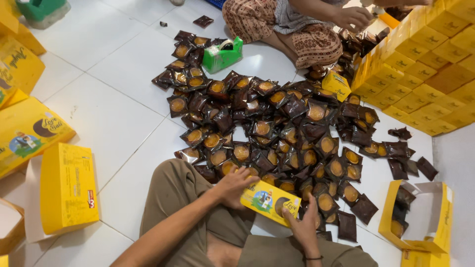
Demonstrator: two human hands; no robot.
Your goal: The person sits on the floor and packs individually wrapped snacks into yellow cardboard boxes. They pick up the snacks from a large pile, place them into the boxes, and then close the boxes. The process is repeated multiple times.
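both hands grip a small yellow box point(270, 201) over the lap, near the floor's point(109, 123) front edge: left hand point(234, 186) closed on its left end, right hand point(303, 226) on its right end w/ fingers curled. just beyond lies a heap of dark wrapped round cakes point(277, 128). open yellow box point(418, 217) at right. farther back, green tape dispenser point(222, 54), stacked yellow boxes point(420, 64), another person's hand point(352, 18).
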